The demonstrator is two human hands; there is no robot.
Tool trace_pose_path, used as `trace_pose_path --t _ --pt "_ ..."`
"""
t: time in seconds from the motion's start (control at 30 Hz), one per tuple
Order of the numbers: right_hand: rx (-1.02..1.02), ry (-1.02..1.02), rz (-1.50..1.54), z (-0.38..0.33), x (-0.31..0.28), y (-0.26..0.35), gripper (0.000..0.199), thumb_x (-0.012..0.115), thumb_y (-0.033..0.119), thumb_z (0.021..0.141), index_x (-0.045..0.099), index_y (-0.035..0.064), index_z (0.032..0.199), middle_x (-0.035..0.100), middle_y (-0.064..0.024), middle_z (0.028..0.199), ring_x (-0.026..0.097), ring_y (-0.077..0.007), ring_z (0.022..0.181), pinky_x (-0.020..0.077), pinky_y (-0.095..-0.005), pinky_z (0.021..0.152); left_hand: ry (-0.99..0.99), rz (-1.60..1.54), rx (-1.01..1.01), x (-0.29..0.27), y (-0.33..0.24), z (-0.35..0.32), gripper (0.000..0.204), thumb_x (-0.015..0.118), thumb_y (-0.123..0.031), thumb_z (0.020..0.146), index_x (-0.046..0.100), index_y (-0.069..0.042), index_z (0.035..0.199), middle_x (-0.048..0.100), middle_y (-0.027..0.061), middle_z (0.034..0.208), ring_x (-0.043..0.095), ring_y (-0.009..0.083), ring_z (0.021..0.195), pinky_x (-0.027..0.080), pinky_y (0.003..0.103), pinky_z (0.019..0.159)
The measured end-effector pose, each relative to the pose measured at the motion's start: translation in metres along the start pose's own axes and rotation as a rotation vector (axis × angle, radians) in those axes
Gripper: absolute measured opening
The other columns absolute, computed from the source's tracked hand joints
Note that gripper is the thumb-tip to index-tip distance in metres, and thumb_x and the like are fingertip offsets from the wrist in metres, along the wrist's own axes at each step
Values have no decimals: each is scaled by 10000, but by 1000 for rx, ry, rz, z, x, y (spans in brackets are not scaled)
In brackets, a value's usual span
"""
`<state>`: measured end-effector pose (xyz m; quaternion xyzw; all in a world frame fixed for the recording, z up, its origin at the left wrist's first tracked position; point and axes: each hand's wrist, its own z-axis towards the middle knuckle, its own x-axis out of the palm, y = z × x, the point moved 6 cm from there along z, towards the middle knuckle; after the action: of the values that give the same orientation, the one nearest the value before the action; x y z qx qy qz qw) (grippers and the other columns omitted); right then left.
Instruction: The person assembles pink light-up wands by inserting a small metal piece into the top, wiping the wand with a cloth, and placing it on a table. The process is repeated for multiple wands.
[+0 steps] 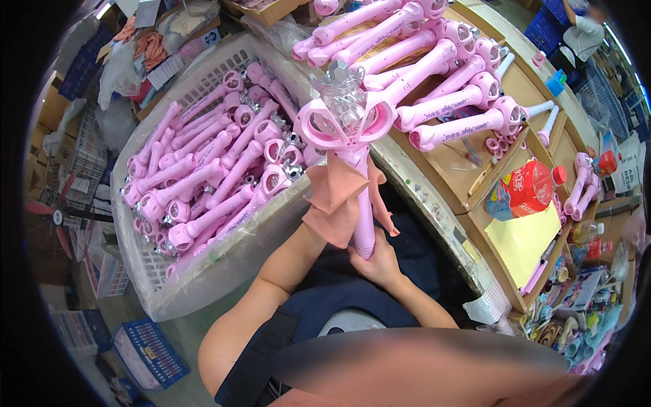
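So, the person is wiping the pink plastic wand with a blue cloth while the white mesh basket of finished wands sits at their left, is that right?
Not quite: the cloth is salmon-pink, not blue, as the head view shows. The left hand rubs it on the pink plastic wand, the right hand holds the handle, and the white mesh basket sits at their left.

We wear dark navy shorts and a dark top; our forearms are bare, and neither hand is gloved.

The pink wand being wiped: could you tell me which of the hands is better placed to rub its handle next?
Left, probably: the left hand holds the cloth against the wand; the right hand grips its base.
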<state>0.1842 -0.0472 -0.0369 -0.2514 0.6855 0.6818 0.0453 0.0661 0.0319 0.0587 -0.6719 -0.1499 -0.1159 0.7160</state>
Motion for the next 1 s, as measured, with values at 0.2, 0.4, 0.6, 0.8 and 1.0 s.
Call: trace_pose_path --t 0.2,0.4,0.6,0.8,1.0 --pt "2 -26 -80 -3 -4 0 620 750 249 798 458 8 1288 672 -274 993 678 -454 864 555 -500 748 157 41 -86 -3 -8 19 672 706 -426 880 437 58 1260 656 191 968 682 311 851 612 422 739" --pt "-44 129 112 -6 -7 -1 584 768 227 823 472 6 1275 678 -193 1015 698 -297 914 547 -388 793 -190 380 519 -15 -54 14 792 725 -655 779 573 84 1021 643 182 850 635 382 710 540 432 751" --pt "95 129 101 -9 -15 8 586 743 132 826 449 31 1323 670 -129 954 683 -223 810 547 -341 738 -529 1368 738 -47 -39 27 600 826 -391 718 585 41 1058 615 120 977 603 252 932 493 324 842" --pt "19 -26 -355 -13 -42 36 603 718 210 805 466 42 1327 668 -260 1046 679 -422 909 547 -458 789 -437 1074 883 -65 -36 31 421 797 -216 753 572 7 1031 596 60 1042 567 180 1014 455 333 904" --pt "41 22 -339 -12 -47 38 616 723 191 799 465 37 1337 670 -262 1052 681 -423 923 549 -453 801 -196 1441 909 -45 -56 30 308 781 -217 738 602 -40 916 573 66 902 557 239 895 436 346 854"
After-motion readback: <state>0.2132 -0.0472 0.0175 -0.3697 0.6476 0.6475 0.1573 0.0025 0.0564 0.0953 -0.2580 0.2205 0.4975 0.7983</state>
